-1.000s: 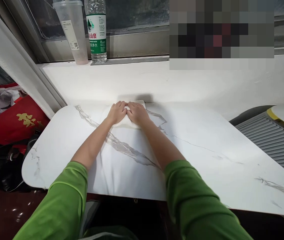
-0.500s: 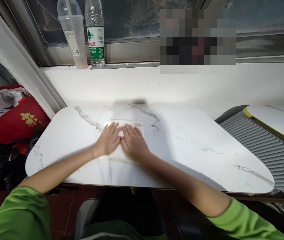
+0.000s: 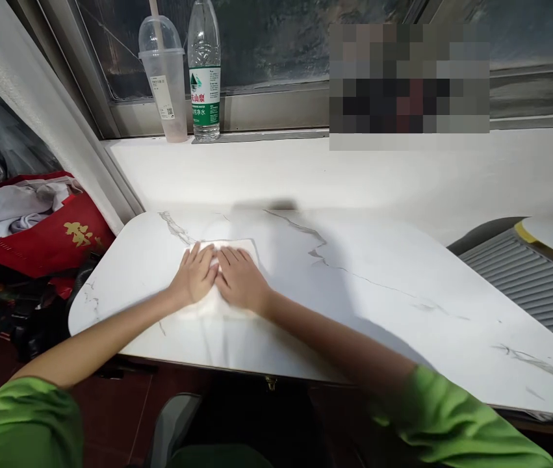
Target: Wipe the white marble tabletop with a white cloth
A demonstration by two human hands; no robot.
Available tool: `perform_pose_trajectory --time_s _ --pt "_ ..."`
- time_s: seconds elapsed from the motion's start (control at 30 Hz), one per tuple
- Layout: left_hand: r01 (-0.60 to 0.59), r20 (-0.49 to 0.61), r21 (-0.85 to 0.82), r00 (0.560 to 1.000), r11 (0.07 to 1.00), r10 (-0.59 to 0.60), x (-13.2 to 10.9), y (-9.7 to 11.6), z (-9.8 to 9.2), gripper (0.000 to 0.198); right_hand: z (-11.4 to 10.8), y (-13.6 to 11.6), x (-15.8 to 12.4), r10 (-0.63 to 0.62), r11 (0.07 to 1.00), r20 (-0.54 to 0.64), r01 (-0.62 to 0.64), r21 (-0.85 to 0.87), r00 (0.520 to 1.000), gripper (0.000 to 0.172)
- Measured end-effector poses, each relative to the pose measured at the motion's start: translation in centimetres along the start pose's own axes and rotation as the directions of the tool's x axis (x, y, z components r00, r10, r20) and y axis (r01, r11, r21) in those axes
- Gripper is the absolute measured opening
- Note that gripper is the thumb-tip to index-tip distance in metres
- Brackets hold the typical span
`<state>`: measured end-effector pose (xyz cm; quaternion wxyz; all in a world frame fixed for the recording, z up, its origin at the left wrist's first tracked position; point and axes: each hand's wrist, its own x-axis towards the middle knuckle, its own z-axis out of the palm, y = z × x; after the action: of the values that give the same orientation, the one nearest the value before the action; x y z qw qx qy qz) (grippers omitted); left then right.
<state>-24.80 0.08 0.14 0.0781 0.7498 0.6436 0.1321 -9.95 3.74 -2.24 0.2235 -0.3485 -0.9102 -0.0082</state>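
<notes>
A folded white cloth [image 3: 244,249] lies on the white marble-patterned table [image 3: 364,305], left of its middle. Both of my hands press flat on it, side by side. My left hand [image 3: 193,276] covers the cloth's left part, fingers stretched out and pointing away from me. My right hand [image 3: 240,279] lies right beside it, fingers also flat and together, touching the left hand. Most of the cloth is hidden under my palms. My sleeves are green.
A clear plastic cup with a straw [image 3: 164,88] and a water bottle [image 3: 205,75] stand on the white window ledge [image 3: 354,175]. Red and white fabric [image 3: 37,224] is piled to the left. A grey ribbed unit [image 3: 524,279] sits at the right.
My hands have pulled the cloth from the table's far edge back toward me and slightly left. My arms are now more bent.
</notes>
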Motion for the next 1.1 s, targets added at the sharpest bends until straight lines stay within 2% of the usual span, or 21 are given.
perform_pose_trajectory --time_s 0.1,0.17,0.27,0.33,0.43,0.5,0.6,0.7,0.83,0.9,1.0,1.1 --pt "0.035 -0.022 0.010 0.999 0.999 -0.034 4.6 -1.6 -0.3 0.042 1.2 2.7 4.4 0.006 1.000 0.032 -0.007 0.010 0.999 0.046" --pt "0.011 -0.038 0.024 0.999 1.000 -0.010 7.5 -2.5 -0.5 0.043 2.0 4.1 6.7 0.061 0.998 0.025 -0.061 -0.001 0.998 0.045" --pt "-0.026 -0.005 0.040 1.000 0.999 0.026 10.8 -3.7 -0.6 0.046 3.0 5.3 8.8 0.163 0.986 -0.009 -0.163 -0.035 0.987 0.043" --pt "-0.025 0.027 0.045 0.999 0.999 0.024 12.0 -4.1 -0.5 0.048 3.4 5.6 9.4 0.195 0.979 -0.025 -0.196 -0.052 0.980 0.043" --pt "-0.024 0.033 0.052 0.999 0.998 0.022 12.0 -4.2 -0.4 0.049 3.5 5.5 9.1 0.192 0.979 -0.045 -0.195 -0.063 0.980 0.044" --pt "-0.032 0.020 0.058 0.999 0.998 0.031 11.0 -4.1 -0.2 0.050 3.2 5.1 8.4 0.176 0.982 -0.049 -0.179 -0.067 0.983 0.045" --pt "-0.054 0.002 0.078 0.999 0.995 0.054 8.2 -3.8 -0.1 0.051 2.5 3.3 6.5 0.149 0.986 -0.033 -0.151 -0.072 0.988 0.048" --pt "-0.100 0.003 0.086 0.995 0.991 0.100 4.2 -3.7 -0.4 0.051 1.5 -0.1 3.8 0.161 0.984 -0.013 -0.162 -0.073 0.987 0.052" --pt "-0.177 0.039 0.119 0.984 0.977 0.173 -2.1 -3.9 -1.7 0.054 0.2 -5.9 0.8 0.192 0.980 0.041 -0.189 -0.069 0.980 0.058" --pt "-0.147 0.042 0.129 0.989 0.981 0.142 -5.2 -4.3 -2.6 0.055 -0.3 -8.6 0.2 0.148 0.989 0.101 -0.145 -0.042 0.984 0.061" --pt "-0.034 0.002 0.091 0.999 0.995 0.034 -9.4 -5.9 -3.8 0.056 -0.4 -12.3 0.6 0.038 0.999 0.176 -0.039 0.003 0.984 0.066" --pt "0.082 -0.051 0.033 0.995 0.996 -0.080 -12.7 -8.5 -5.0 0.056 0.3 -15.6 1.9 -0.059 0.998 0.150 0.058 0.013 0.987 0.068"
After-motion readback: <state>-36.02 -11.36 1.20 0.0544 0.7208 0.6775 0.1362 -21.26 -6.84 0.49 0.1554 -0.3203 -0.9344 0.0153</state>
